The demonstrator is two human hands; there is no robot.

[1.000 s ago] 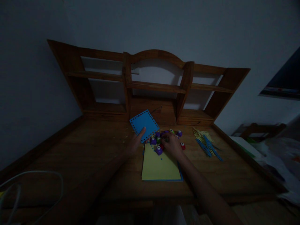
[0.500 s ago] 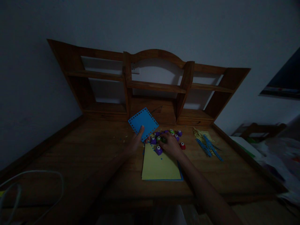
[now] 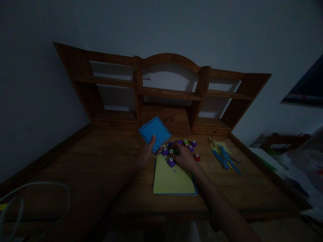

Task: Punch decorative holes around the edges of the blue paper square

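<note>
My left hand (image 3: 147, 152) pinches the near corner of a blue square sheet (image 3: 154, 133) with holes punched along its edges and holds it tilted above the desk. My right hand (image 3: 184, 156) rests among a cluster of small paper punches, its fingers curled around a green punch (image 3: 174, 151). A purple punch (image 3: 171, 162) stands on the top edge of a yellow sheet (image 3: 171, 178) that lies on a blue sheet. Other purple punches (image 3: 193, 143) and a red punch (image 3: 197, 157) sit around my right hand.
The wooden desk (image 3: 101, 168) has a shelf hutch (image 3: 166, 92) at the back. Yellow and blue paper strips (image 3: 222, 153) lie to the right. A white cable (image 3: 35, 198) loops at the near left. The room is dim.
My left hand lifted the blue sheet slightly up and left. My right hand slid a little left among the punches and closed around the green one.
</note>
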